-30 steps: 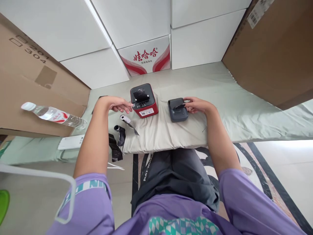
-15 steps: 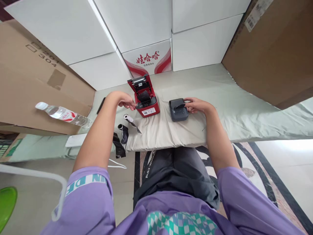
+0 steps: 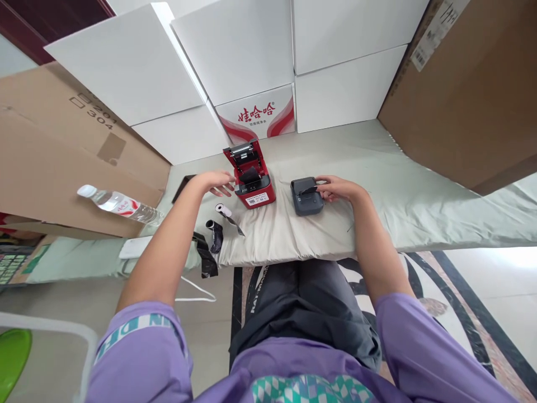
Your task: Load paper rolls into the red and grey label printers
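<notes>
My left hand (image 3: 220,183) is at the left side of a red label printer (image 3: 259,196), fingers spread and holding nothing. Whether its fingertips touch the casing, I cannot tell. The red printer's lid stands raised, with a black roll (image 3: 250,175) inside. My right hand (image 3: 335,188) grips the right side of a small dark grey label printer (image 3: 308,205), its thumb by a black strip (image 3: 309,190) that sticks out of the top. In front of my left hand lie a white paper roll (image 3: 224,210) with a dark tail and a black ribbon roll (image 3: 215,238).
White cartons (image 3: 335,92) are stacked along the back. Brown cardboard boxes stand at left (image 3: 54,151) and right (image 3: 465,112). A water bottle (image 3: 121,205) leans at left, near a white flat object (image 3: 135,247). A black strip (image 3: 205,257) hangs over the cloth-covered bench's (image 3: 272,240) front edge.
My left hand has drawn slightly away from the red printer and its fingers have spread. My right hand remains at the grey printer. The camera view has tilted up a little.
</notes>
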A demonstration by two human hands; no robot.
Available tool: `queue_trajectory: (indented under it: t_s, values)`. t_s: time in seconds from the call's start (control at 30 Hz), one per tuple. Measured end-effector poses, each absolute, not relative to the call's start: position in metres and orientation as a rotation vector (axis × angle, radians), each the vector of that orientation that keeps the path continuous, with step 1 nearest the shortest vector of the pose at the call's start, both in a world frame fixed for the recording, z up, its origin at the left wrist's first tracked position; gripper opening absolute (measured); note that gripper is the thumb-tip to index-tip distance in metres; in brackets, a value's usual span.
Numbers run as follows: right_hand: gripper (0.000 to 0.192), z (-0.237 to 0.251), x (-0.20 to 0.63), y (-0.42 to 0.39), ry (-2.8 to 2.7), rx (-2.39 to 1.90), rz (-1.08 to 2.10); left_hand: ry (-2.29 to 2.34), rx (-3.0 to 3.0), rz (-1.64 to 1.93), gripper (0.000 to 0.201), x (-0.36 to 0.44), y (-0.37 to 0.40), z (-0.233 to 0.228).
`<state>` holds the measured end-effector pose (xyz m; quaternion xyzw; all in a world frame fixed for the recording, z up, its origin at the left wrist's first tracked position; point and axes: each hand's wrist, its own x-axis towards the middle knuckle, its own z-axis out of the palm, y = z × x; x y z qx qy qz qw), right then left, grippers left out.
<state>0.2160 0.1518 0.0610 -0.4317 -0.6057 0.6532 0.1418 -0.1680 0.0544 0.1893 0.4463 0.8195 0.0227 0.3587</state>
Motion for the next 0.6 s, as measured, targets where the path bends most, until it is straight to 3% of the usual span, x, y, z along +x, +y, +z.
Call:
queue_trajectory:
  t_s: [0.37,0.6]
  values:
    - [0.057,0.057,0.218,0.155,-1.771,-1.247,1.88,2.121,1.19,0.405,0.042,-0.161,0.071,0.148]
    - [0.06,0.06,0.218,0.154,-1.776,-1.249,1.89,2.413,1.906,0.377,0.035,-0.188,0.086,0.148]
